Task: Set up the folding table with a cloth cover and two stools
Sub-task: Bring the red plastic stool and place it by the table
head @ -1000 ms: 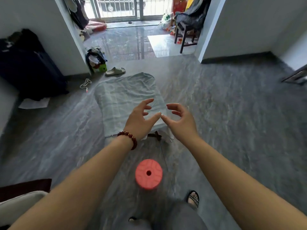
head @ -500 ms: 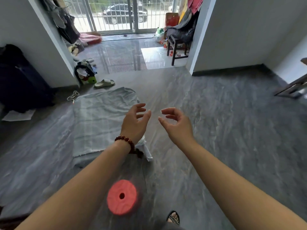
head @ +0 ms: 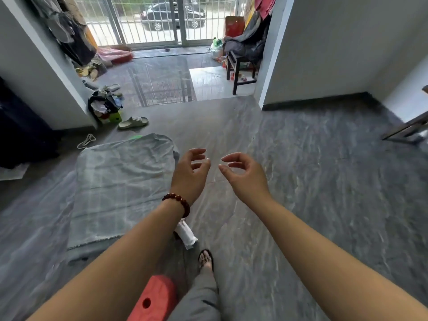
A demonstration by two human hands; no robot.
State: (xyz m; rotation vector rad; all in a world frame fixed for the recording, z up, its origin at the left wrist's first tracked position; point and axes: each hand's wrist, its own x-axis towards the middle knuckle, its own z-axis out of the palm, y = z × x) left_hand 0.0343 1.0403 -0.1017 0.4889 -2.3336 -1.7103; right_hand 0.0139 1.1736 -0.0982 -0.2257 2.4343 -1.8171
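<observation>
Fingers (head: 199, 151) of both hands curl loosely and hold nothing, raised in mid-air above a grey marbled floor (head: 312, 181). The left hand (head: 190, 174), a dark bead bracelet (head: 177, 200) at its wrist, and the right hand (head: 245, 177) hang just apart, thumbs pointing toward each other.

At 9 o'clock from the left hand, a pale grey-green cloth (head: 120, 181) lies spread flat over a low rectangular surface, creased near its far edge, its near hem hanging over the front. Whether the table beneath it stands on its legs cannot be told. A white rolled end (head: 186, 232) juts out at the near right corner, at 6 o'clock from the left wrist.

At 6 o'clock from the hands, a red plastic stool (head: 155, 300) with a round hole in its seat sits tilted beside the person's grey-trousered leg (head: 201, 297) and sandalled foot (head: 205, 260).

At 10 o'clock beyond the cloth, a grey slipper (head: 133, 122) rests near a heap of bags (head: 105, 107). At 12 o'clock, a barred glass door (head: 162, 19) shows a parked dark car (head: 173, 16); at 1 o'clock stands a dark wooden chair (head: 240, 70) draped with clothes.
</observation>
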